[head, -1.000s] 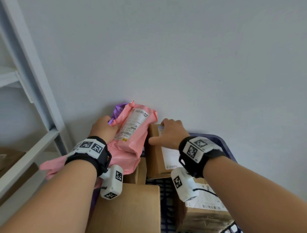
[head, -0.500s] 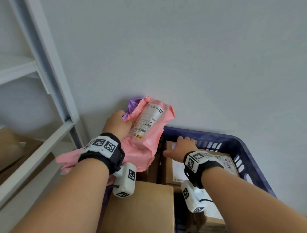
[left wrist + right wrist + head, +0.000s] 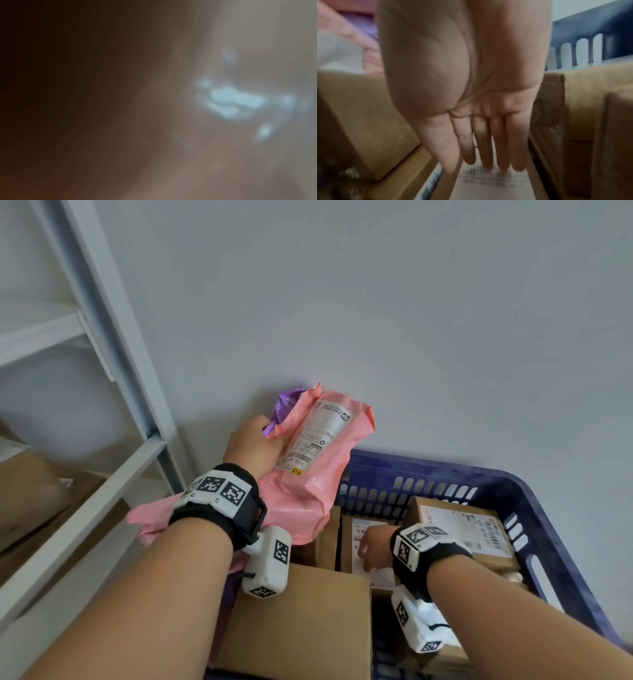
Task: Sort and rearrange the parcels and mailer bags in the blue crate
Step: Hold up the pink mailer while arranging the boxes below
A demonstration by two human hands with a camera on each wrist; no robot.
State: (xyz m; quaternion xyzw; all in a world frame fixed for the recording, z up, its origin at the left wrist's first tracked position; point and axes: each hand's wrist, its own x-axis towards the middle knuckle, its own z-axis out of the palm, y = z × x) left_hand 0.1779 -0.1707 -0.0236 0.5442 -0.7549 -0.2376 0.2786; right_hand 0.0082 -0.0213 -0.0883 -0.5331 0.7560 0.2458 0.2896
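My left hand [image 3: 255, 445] grips a pink mailer bag [image 3: 318, 453] with a white label, held upright above the blue crate's [image 3: 507, 484] back left corner; a purple bag [image 3: 286, 405] shows behind it. My right hand [image 3: 368, 549] reaches down into the crate. Its fingers [image 3: 486, 152] are straight and together, touching the white label of a flat cardboard parcel [image 3: 489, 185] that lies low between taller boxes. The left wrist view is a dark blur.
Cardboard boxes fill the crate: a large one [image 3: 301, 621] at the front left and a labelled one [image 3: 469, 529] at the back right. A white metal shelf frame [image 3: 113, 337] stands to the left, with a brown box [image 3: 34, 498] on it. A plain wall lies behind.
My right hand has sunk from the top of a box down into the crate onto a lower parcel. The left hand keeps hold of the pink bag. The view has tilted, showing more of the crate.
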